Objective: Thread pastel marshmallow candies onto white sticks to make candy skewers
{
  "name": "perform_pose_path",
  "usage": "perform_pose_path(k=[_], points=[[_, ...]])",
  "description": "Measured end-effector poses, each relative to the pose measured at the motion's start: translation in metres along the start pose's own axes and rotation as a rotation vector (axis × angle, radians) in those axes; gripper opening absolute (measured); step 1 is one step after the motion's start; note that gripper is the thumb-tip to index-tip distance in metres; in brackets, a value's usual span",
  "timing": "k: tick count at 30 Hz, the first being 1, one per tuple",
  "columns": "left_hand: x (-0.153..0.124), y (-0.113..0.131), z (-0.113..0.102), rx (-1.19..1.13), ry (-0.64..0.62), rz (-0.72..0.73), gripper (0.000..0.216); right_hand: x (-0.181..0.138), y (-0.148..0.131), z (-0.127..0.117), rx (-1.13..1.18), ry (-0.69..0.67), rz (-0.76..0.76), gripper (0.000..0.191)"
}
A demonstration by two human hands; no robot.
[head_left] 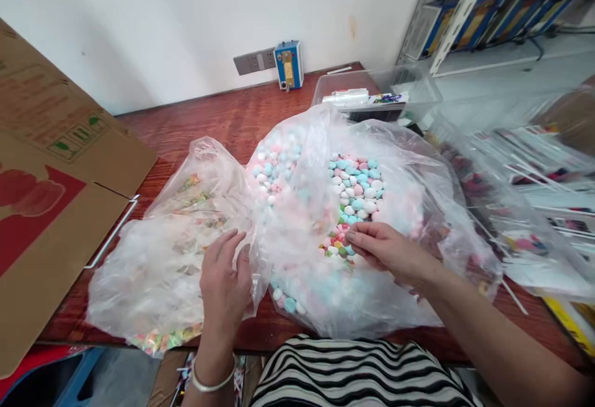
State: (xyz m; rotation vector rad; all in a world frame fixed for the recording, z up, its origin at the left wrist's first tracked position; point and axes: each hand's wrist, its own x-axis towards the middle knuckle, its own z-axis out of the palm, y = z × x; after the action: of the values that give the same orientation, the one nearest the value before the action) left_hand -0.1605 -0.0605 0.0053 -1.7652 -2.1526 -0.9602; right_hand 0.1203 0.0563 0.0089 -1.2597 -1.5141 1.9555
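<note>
**Inspector A:** Head view was our only angle. We recorded a large clear plastic bag of pastel pink, white and blue-green pebble-shaped candies (353, 209) lying open on the reddish-brown wooden table (209, 122), straight ahead of the person in the black-and-white striped top (353, 373).

**Inspector B:** Agreed. We found the right hand (390, 253) inside that bag's mouth, fingertips (356, 238) pinched together on a few of the small candies at the near edge of the heap. We logged it as clenched on candies, though how many we could not tell.

**Inspector A:** And the left hand (226, 283)?

**Inspector B:** We noted it flat, fingers spread and slack, resting on the seam where the candy bag met a second clear plastic bag of mixed multicoloured pieces (162, 271). It gripped nothing. A silver bangle (211, 385) sat on that wrist.

**Inspector A:** For surroundings, we listed a brown cardboard box with red print (51, 196) at the left, its flaps open; a clear plastic tub (376, 88) behind the bags; a small blue box-shaped device (289, 64) against the white wall beside a grey socket strip (255, 61).

**Inspector B:** We added further clear bags of printed packets (534, 196) to the right, touching the candy bag.
</note>
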Motion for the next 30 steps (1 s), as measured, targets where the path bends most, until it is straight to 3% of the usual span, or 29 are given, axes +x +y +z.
perform_pose_path(k=[3, 5, 7, 10, 13, 15, 19, 22, 25, 27, 30], points=[[0.006, -0.02, -0.003, 0.113, -0.05, -0.192, 0.024, -0.008, -0.017, 0.018, 0.062, -0.153, -0.034, 0.033], [0.007, -0.036, -0.009, 0.144, -0.154, -0.284, 0.021, -0.006, -0.041, 0.034, -0.031, -0.216, -0.128, 0.03], [0.004, -0.047, -0.014, 0.141, -0.288, -0.258, 0.02, 0.004, -0.066, 0.059, -0.217, -0.246, -0.276, 0.026], [-0.004, -0.048, -0.017, 0.229, -0.429, -0.141, 0.02, 0.037, -0.089, 0.115, -0.467, -0.278, -0.575, 0.026], [-0.016, -0.032, -0.022, 0.348, -0.525, -0.136, 0.022, 0.077, -0.088, 0.177, -0.7, -0.386, -0.657, 0.028], [-0.025, -0.018, -0.03, 0.344, -0.617, -0.179, 0.023, 0.098, -0.077, 0.205, -0.796, -0.454, -0.661, 0.028], [-0.039, -0.002, -0.05, 0.146, -0.816, -0.339, 0.024, 0.114, -0.049, 0.214, -1.051, -0.619, -0.671, 0.02], [-0.04, -0.009, -0.05, -0.052, -0.73, -0.424, 0.026, 0.111, -0.03, 0.198, -1.268, -0.68, -0.646, 0.018], [-0.03, -0.028, -0.033, -0.161, -0.59, -0.515, 0.024, 0.106, -0.017, 0.189, -1.431, -0.676, -0.625, 0.026], [-0.02, -0.041, -0.019, -0.274, -0.53, -0.648, 0.024, 0.102, -0.012, 0.189, -1.491, -0.69, -0.644, 0.028], [-0.004, -0.062, -0.005, -0.389, -0.289, -0.782, 0.029, 0.096, -0.01, 0.192, -1.545, -0.71, -0.683, 0.021]])
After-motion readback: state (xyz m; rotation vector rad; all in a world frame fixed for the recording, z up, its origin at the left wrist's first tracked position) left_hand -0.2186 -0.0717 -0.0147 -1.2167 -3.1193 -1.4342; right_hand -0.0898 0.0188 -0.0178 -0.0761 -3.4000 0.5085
